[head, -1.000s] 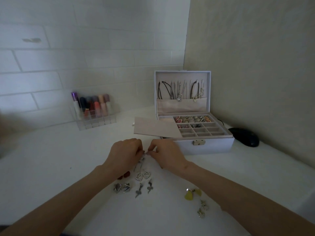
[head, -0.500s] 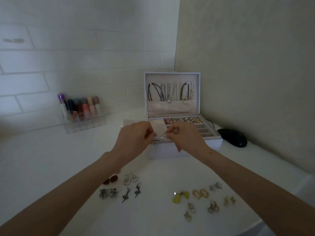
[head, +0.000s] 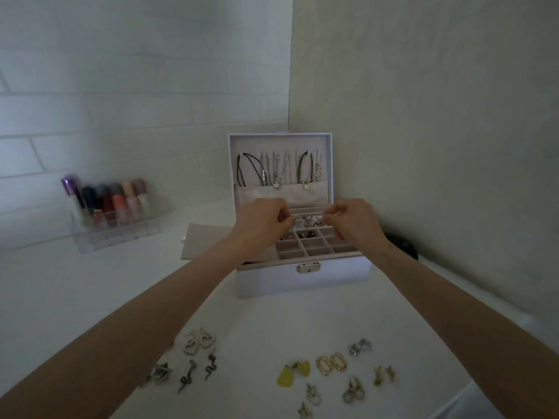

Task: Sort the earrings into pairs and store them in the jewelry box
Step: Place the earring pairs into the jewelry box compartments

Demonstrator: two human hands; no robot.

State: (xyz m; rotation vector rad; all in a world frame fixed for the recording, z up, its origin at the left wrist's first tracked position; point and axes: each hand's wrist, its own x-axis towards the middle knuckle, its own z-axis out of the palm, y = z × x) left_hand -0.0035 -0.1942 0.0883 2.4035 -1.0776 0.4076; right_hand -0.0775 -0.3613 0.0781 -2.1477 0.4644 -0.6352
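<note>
Poised over the open jewelry box (head: 272, 282): left hand (head: 261, 226) and right hand (head: 358, 222), side by side above the far compartments. Pinching small silvery earrings (head: 305, 220) in curled fingertips of both, right in the gap between the hands; too blurred to tell their shape. Nearer on the white table (head: 90, 282), well apart from the hands: heart earrings (head: 198, 343) and snake earrings (head: 198, 370) to the left, yellow earrings (head: 292, 375) and gold hoops (head: 331, 362) to the right. Left of the box, a clear rack of nail polish (head: 112, 207).
</note>
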